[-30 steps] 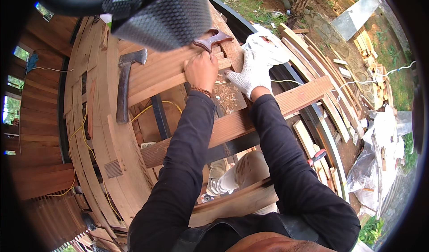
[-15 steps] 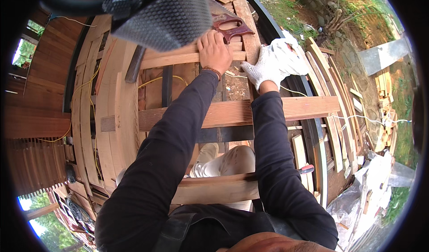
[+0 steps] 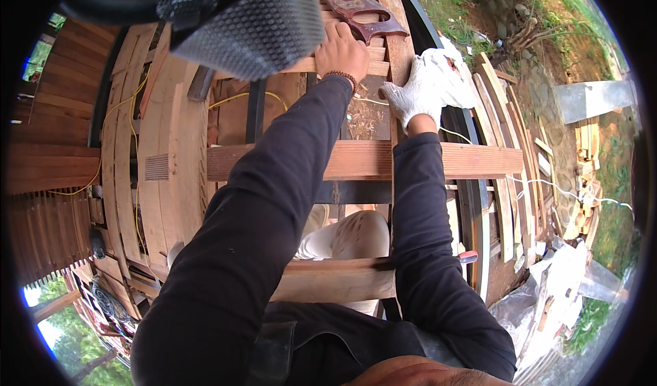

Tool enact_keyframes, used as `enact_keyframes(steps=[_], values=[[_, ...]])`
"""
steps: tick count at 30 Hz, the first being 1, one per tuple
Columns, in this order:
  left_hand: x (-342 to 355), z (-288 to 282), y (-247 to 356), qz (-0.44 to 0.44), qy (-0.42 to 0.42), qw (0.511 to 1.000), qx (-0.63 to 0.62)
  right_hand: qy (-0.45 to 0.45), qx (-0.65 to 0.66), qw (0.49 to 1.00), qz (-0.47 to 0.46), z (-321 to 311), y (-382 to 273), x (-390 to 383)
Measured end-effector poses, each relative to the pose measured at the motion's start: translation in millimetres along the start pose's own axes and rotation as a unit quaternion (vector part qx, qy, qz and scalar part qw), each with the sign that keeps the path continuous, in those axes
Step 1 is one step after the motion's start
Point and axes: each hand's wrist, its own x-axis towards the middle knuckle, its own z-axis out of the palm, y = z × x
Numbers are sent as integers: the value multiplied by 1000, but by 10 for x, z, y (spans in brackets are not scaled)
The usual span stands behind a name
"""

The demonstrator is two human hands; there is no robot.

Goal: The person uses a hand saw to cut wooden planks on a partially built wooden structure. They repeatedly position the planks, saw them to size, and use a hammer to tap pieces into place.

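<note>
My bare left hand (image 3: pixel 342 50), a bead bracelet at its wrist, bends its fingers over a wooden slat (image 3: pixel 377 68); the fingertips are hidden. Just beyond it, a handsaw (image 3: pixel 373 20) with a dark red-brown handle lies flat on the slats. A white knit glove covers my right hand (image 3: pixel 415 93), which rests on the long wooden beam (image 3: pixel 401 54) with the thumb spread away from the fingers. White plastic or cloth (image 3: pixel 452 78) is right beside the glove.
A grooved board (image 3: pixel 274 161) and a plain plank (image 3: pixel 335 280) cross beneath my forearms. Yellow cable (image 3: pixel 140 112) runs along the left planks. Loose boards (image 3: pixel 503 146) and plastic sheeting (image 3: pixel 540 283) lie at right. A textured dark object (image 3: pixel 256 30) blocks the upper view.
Both hands and the saw appear shifted slightly right and farther up in the view, along with the surrounding boards. Each hand keeps nearly the same pose.
</note>
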Motion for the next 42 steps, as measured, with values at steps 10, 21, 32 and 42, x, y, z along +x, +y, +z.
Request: enact_keyframes(steps=[10, 21, 32, 42], values=[[74, 105, 54, -41, 29, 997, 55, 54, -51, 996, -39, 68, 28, -4], [80, 86, 60, -30, 52, 995, 79, 43, -42, 998, -27, 78, 5, -24], [-257, -380, -505, 279, -80, 956, -51, 12, -12, 1000, 6, 38, -72, -70], [-99, -212, -432, 255, -40, 963, -83, 52, -31, 998, -5, 124, -24, -50]])
